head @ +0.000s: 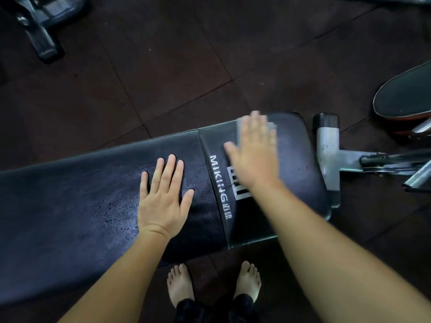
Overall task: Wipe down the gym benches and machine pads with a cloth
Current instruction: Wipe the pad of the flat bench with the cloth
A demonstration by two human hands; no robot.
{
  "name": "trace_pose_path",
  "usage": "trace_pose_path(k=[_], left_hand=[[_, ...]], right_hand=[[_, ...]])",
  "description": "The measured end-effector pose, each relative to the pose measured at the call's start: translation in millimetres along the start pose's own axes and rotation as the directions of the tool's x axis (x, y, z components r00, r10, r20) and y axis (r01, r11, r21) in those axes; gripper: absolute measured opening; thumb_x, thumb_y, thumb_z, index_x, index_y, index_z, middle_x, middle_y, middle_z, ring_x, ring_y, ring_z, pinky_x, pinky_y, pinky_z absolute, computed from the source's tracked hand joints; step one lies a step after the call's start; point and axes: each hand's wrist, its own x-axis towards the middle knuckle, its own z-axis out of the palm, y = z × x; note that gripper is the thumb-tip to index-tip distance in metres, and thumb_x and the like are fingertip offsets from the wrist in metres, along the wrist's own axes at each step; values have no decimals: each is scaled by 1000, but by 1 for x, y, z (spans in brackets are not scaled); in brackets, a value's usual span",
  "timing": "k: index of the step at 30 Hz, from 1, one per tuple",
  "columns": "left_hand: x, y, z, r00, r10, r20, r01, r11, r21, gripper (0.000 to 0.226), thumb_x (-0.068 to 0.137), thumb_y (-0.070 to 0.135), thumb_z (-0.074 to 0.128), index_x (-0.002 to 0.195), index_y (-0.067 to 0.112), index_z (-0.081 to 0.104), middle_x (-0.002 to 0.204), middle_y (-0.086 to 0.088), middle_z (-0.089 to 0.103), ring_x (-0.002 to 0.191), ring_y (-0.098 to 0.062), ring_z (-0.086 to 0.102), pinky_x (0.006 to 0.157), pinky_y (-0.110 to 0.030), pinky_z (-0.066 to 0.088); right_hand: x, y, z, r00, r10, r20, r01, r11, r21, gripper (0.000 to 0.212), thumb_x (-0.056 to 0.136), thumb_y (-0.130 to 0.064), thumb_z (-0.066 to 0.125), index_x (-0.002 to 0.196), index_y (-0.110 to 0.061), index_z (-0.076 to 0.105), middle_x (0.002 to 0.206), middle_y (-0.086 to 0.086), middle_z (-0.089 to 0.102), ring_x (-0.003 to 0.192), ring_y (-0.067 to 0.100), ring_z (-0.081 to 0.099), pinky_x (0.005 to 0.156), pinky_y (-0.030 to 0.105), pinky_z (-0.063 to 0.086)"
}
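A black padded gym bench (pixel 70 206) runs across the view, its long pad speckled with droplets. A shorter end pad (pixel 296 145) at the right carries white "MIKING" lettering. My left hand (pixel 163 197) lies flat on the long pad beside the seam, fingers straight and spread. My right hand (pixel 254 150) is blurred and lies flat on the end pad, pressing down a grey cloth (pixel 270 124). Only the cloth's far edge shows past my fingers.
The bench's grey metal foot (pixel 328 148) sticks out at the right, with more metal bars beyond it. Another padded seat (pixel 405 94) sits at the right edge. A machine base (pixel 39 31) stands at the top left. Dark rubber floor tiles (pixel 163 66) lie behind. My bare feet (pixel 214 283) stand below.
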Motion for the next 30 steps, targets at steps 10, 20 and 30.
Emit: trace_pose_path(k=[10, 20, 30], left_hand=[[0, 1, -1, 1000, -4, 2, 4, 1000, 1, 71, 105, 56, 23, 166, 22, 14, 175, 5, 6, 161, -19, 1, 129, -55, 8], [-2, 0, -4, 1000, 5, 6, -5, 1000, 2, 71, 105, 56, 20, 166, 20, 16, 175, 3, 7, 161, -20, 1, 128, -55, 9], [-2, 0, -7, 999, 10, 38, -10, 1000, 20, 68, 109, 56, 16, 167, 21, 8, 175, 2, 1, 161, -21, -3, 129, -55, 7]], right_hand=[[-33, 95, -3, 998, 58, 36, -57, 998, -17, 78, 105, -59, 21, 164, -14, -2, 172, 7, -9, 159, 23, -9, 129, 49, 4], [-152, 22, 45, 969, -239, 58, 241, 970, -36, 76, 104, -57, 25, 165, -17, 7, 173, 6, -2, 159, 24, -4, 128, 47, 1], [-148, 11, 31, 977, 214, -3, -214, 977, 10, 82, 104, -62, 15, 163, -9, -5, 170, 17, -10, 158, 33, -9, 128, 55, 7]])
